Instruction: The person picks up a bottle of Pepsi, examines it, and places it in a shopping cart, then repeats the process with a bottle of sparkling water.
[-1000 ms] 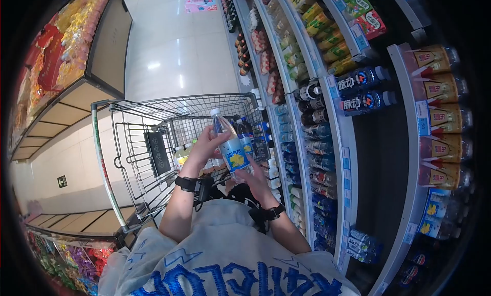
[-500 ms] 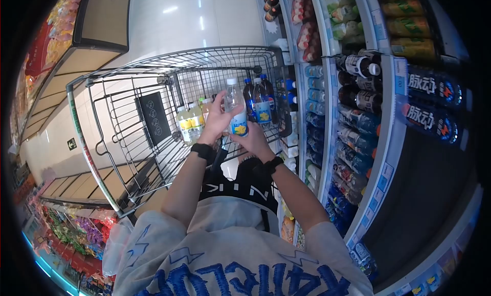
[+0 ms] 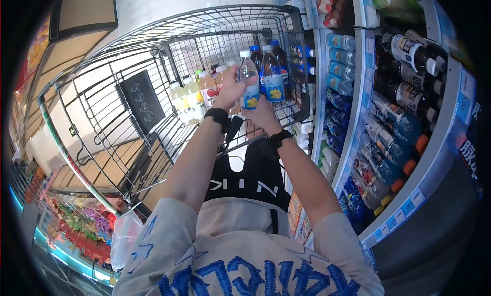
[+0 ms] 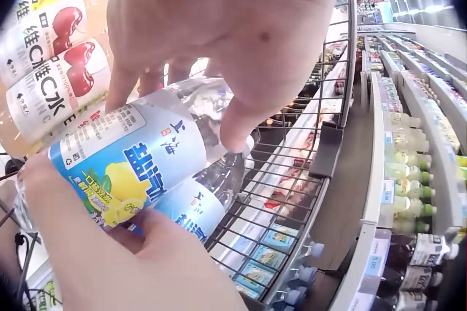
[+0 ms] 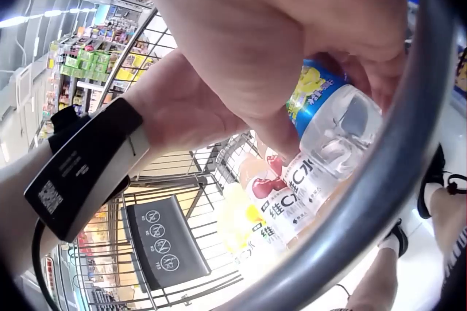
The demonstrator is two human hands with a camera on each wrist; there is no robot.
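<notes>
A clear bottle with a blue lemon label (image 3: 250,94) stands upright over the shopping cart, held between both hands. The left hand (image 3: 231,91) grips its upper part, thumb across the clear plastic, as the left wrist view also shows on the bottle (image 4: 131,154). Curled round the lower label is the right hand (image 3: 263,116); the bottle's clear base (image 5: 339,132) shows past it in the right wrist view. Just right of it, a second lemon-label bottle (image 3: 273,81) stands in the cart beside dark bottles with blue caps. Cherry-label bottles (image 4: 76,70) stand to the left.
The wire cart (image 3: 204,12) spans the view ahead, with a black panel (image 3: 141,101) on its left side. Shelves of drinks (image 3: 409,117) run close along the right. Packaged goods (image 3: 82,219) hang at lower left. Legs of another person (image 5: 376,274) show in the right wrist view.
The held bottle has come upright and moved over the cart beside the other lemon-label bottle. Both hands have stayed on it. The head view has shifted, bringing the cart nearer and higher.
</notes>
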